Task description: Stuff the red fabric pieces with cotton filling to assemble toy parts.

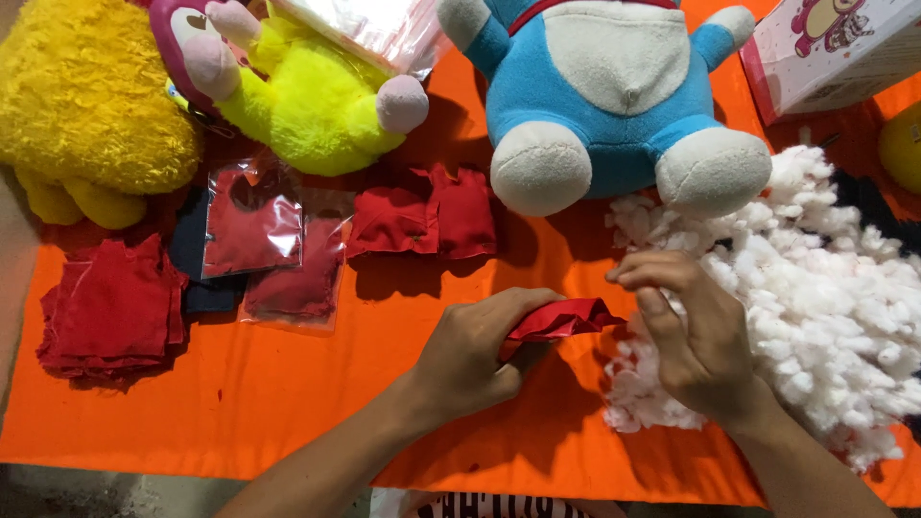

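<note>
My left hand (477, 347) is closed around a small red fabric pouch (564, 317), holding it just above the orange cloth (288, 393). My right hand (693, 331) is beside the pouch's open end, fingers pinched together over the edge of a big pile of white stuffing (825, 288). Whether a tuft of stuffing sits between the fingertips is hard to tell.
A blue and white plush toy (600, 86) sits behind the hands. A yellow-green plush (307, 96) and a fuzzy yellow plush (86, 96) lie at back left. Red fabric pieces (110, 307), bagged red pouches (251, 223) and loose red pouches (427, 216) lie left of centre. A white box (825, 48) stands back right.
</note>
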